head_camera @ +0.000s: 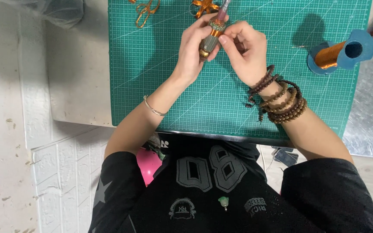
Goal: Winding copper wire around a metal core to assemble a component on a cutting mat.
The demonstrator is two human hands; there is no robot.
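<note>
Green cutting mat [186, 99] covers the table; left hand [191, 51] grips a wire-wound rod [212, 32] upright, steadying it, while right hand [244, 51] fingers pinch its side.

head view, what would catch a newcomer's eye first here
Both hands meet at the top middle of the green cutting mat: the left hand grips a small motor rotor wound with copper wire, while the right hand pinches at its side. A copper wire spool with blue ends lies on the mat's right edge, and brown bead bracelets stack on the right wrist.
</note>
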